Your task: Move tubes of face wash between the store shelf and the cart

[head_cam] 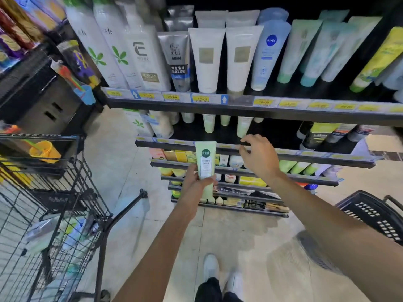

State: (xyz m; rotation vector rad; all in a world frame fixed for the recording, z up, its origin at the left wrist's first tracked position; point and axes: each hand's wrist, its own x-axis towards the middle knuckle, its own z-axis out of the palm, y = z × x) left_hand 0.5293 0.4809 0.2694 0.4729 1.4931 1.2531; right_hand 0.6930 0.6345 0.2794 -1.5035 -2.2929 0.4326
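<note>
Two hands: left hand [193,184], right hand [257,158].

One pale green tube [205,162] in the left hand.

Top shelf [239,105], front row, left to right:
- two white tubes with green leaves [96,51]
- one white "E" tube [145,59]
- one grey "MEN" tube [176,59]
- two white tubes with gold labels [207,57]
- one blue Nivea tube [269,55]
- about three mint-green tubes [301,46]; blurred, count unsure
- one yellow-green tube [379,59]

Second shelf [218,148]: at least three pale green tubes [209,125] visible, upper parts hidden.

One wire cart [54,203], left. One black basket [375,214], right. Two white shoes [210,267].

Price tags: too blurred to count.
</note>
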